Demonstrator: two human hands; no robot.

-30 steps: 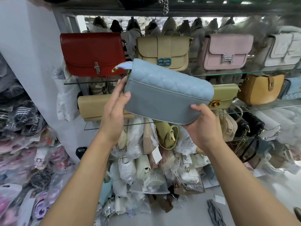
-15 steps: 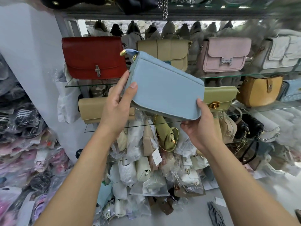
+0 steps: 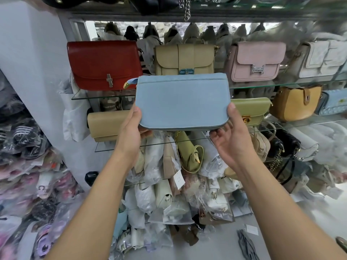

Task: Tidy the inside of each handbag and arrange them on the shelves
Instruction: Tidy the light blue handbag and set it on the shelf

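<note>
Head view: left hand (image 3: 131, 135) and right hand (image 3: 231, 144) grip matte, rectangular blue handbag (image 3: 182, 102).

Handbag (image 3: 182, 102) between left hand (image 3: 131, 132) and right hand (image 3: 231, 141), before glass shelf (image 3: 281, 85), row of bags (image 3: 185, 57) on it, wrapped bags (image 3: 150, 162) below

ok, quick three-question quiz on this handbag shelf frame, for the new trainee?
1. True or false: the blue handbag already stands on a glass shelf.
2. Which bag stands leftmost on the upper glass shelf? A. red bag B. pink bag C. mustard bag
3. Fill in: the left hand and the right hand hold the blue handbag by its lower ____.
Key: 1 false, both hands hold it up in front of the shelves; 2 A; 3 corners.
</note>
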